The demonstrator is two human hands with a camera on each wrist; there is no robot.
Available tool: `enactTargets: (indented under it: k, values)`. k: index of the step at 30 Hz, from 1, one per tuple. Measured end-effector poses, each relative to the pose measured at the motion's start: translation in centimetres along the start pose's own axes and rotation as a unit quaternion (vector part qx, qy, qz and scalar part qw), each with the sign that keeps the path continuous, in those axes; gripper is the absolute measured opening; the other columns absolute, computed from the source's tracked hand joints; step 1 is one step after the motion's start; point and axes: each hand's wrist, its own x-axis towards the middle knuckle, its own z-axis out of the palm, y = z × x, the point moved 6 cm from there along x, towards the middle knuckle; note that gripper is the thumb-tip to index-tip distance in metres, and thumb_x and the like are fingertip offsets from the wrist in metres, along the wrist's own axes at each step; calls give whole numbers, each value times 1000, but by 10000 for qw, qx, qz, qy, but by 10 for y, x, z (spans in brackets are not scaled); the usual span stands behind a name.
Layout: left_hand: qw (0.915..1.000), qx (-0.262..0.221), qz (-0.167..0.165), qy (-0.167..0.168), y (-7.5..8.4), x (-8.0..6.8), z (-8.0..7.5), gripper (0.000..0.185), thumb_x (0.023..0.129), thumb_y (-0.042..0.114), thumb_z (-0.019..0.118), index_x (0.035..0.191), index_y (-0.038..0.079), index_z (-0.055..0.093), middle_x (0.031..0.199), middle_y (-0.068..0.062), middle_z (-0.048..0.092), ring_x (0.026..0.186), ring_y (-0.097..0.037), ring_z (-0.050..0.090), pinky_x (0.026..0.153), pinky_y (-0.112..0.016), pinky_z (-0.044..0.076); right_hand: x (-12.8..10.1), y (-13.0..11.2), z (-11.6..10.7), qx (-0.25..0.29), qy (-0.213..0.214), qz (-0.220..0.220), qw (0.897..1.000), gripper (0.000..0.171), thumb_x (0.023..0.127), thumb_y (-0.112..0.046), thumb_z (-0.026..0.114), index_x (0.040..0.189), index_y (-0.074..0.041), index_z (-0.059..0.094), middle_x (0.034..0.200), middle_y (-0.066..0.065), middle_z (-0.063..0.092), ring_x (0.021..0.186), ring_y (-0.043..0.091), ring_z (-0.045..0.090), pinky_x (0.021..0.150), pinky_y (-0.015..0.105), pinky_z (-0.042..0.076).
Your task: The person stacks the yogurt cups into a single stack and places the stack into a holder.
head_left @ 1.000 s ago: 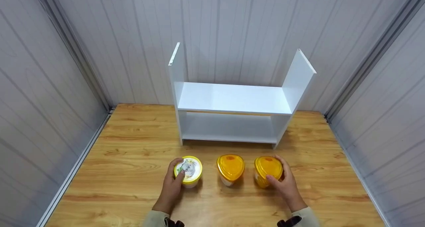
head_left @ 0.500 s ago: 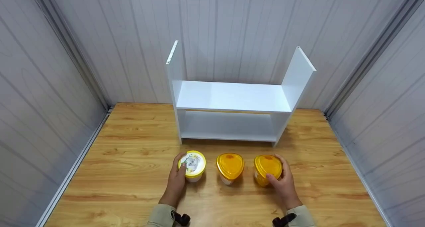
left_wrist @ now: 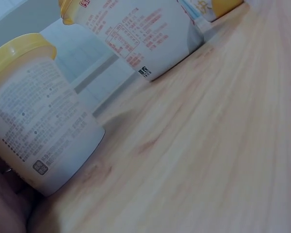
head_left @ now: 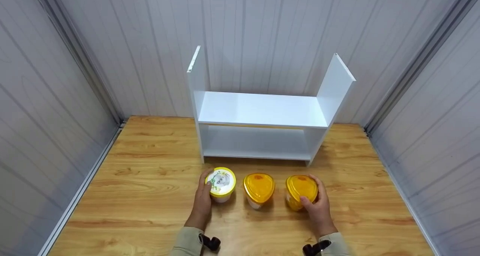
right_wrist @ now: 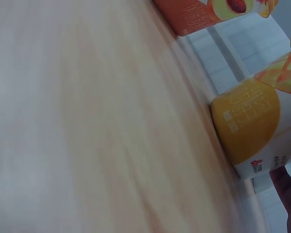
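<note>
Three lidded cups stand in a row on the wooden table. My left hand (head_left: pixel 203 199) grips the left one, a round white cup (head_left: pixel 221 183) with a yellow-rimmed lid bearing a koala picture; its printed side (left_wrist: pixel 43 121) fills the left of the left wrist view. In the middle stands a cup with an orange, rounded-triangular lid (head_left: pixel 258 187), touched by neither hand. A similar orange-lidded cup (head_left: pixel 301 188) is at the right, held by my right hand (head_left: pixel 318 207) with the thumb at its near side. In the right wrist view this cup (right_wrist: pixel 254 126) shows a yellow and white wall.
Behind the cups stands a white two-tier shelf unit (head_left: pixel 262 110) with tall side panels. The wooden table (head_left: pixel 150 196) meets pale panelled walls (head_left: pixel 161 53) at the back and both sides.
My left hand has shifted the koala-lidded cup to the right and slightly away, closer to the middle cup. The right hand keeps its hold; the middle cup stays in place.
</note>
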Motion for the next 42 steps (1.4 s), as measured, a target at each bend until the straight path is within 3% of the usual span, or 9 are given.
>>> enactTargets:
  k: [9, 19, 29, 36, 42]
  values:
    - [9992, -258, -289, -92, -3, 2, 5, 43, 108, 20, 32, 149, 25, 43, 158, -8, 36, 149, -27, 25, 120, -53, 13, 0, 3, 0, 147, -3, -299, 9994, 75, 80, -4, 70, 149, 0, 40, 137, 9, 52, 120, 19, 54, 102, 19, 43]
    - [9991, -254, -199, -292, -1, 3, 6, 44, 109, 22, 31, 152, 21, 39, 159, -9, 34, 149, -25, 24, 121, -50, 13, 3, 0, 3, 217, -90, -330, 9992, 74, 81, -2, 69, 149, -1, 39, 137, 13, 52, 118, 16, 55, 99, 19, 45]
    - [9998, 1, 52, -216, 1, 3, 5, 43, 110, 18, 31, 152, 20, 39, 158, -11, 38, 148, -26, 27, 120, -50, 15, 3, 0, 2, 295, -245, -207, 9990, 75, 83, 1, 68, 151, -4, 38, 140, 12, 51, 119, 16, 55, 100, 20, 45]
    - [9997, 174, 78, -162, 1, 3, 3, 43, 110, 20, 32, 152, 21, 40, 157, -9, 38, 147, -27, 29, 120, -52, 16, 4, -4, 2, 381, -356, 153, 9985, 72, 85, 3, 69, 151, -8, 39, 142, 13, 49, 121, 16, 55, 100, 20, 46]
    - [9997, 163, -96, -136, -2, 4, 5, 45, 109, 19, 33, 153, 21, 40, 158, -8, 37, 148, -27, 28, 120, -52, 17, 7, -5, -1, 273, -359, 157, 9989, 72, 85, 3, 68, 150, 2, 37, 139, 16, 50, 117, 14, 56, 97, 19, 47]
